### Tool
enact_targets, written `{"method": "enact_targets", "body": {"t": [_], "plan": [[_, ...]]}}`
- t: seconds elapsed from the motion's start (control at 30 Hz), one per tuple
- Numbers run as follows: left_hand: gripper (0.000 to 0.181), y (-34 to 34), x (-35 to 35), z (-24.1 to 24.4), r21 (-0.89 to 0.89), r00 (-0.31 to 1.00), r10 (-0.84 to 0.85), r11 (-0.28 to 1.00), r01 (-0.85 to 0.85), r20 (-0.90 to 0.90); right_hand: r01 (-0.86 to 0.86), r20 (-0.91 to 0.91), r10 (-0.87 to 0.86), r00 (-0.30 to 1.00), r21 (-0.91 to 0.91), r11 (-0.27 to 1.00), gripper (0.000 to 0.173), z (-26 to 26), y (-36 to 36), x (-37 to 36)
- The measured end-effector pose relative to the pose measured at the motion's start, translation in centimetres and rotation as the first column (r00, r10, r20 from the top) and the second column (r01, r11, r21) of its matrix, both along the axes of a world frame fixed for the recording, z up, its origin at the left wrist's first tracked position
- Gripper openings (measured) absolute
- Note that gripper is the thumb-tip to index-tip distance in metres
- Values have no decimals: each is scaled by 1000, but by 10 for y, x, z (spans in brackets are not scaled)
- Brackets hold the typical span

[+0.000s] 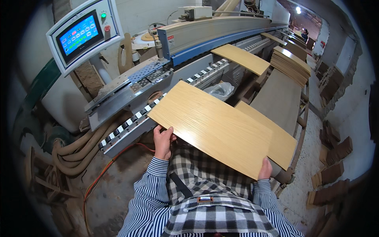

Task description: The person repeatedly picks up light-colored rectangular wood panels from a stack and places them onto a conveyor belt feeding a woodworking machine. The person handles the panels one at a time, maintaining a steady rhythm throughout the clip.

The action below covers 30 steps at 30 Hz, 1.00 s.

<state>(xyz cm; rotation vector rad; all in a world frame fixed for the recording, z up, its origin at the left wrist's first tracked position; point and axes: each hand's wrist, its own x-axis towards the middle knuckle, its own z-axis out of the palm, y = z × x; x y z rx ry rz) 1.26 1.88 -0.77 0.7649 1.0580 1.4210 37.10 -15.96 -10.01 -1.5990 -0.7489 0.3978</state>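
Note:
A rectangular wood-grain panel (213, 127) is held in front of me between both hands, its far left corner by the roller rail (133, 119) of an edge-banding machine. My left hand (163, 142) grips its near edge close to the left corner, thumb near the upper face. My right hand (265, 169) holds the right end near the near corner; most of its fingers are hidden beneath. A second wood-grain panel (275, 139) lies on the roller stand, partly covered by the held one. Another panel (241, 57) rests farther along the machine, beneath its blue-edged beam (201, 47).
A stack of panels (290, 63) stands on a grey board (278, 91) at the right. The control screen (79, 35) is at upper left. Hoses (77, 151) and an orange cable (102, 174) lie low left. More panel stacks (337, 151) line the right floor. A person (304, 35) is far off.

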Motion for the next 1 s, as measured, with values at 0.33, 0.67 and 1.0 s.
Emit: {"method": "enact_targets", "body": {"t": [0.33,0.67,1.0], "plan": [[38,-48,-37,14,6,996,-62,998,62,66,-796,-300,791,534,138,589,33,85,59,-154],[62,-87,-44,26,49,996,-89,995,88,5,-886,-324,855,405,93,454,32,89,99,-199],[64,-85,-37,23,136,1000,1,991,-2,4,-707,-171,686,707,-153,690,33,42,49,-106]]}}
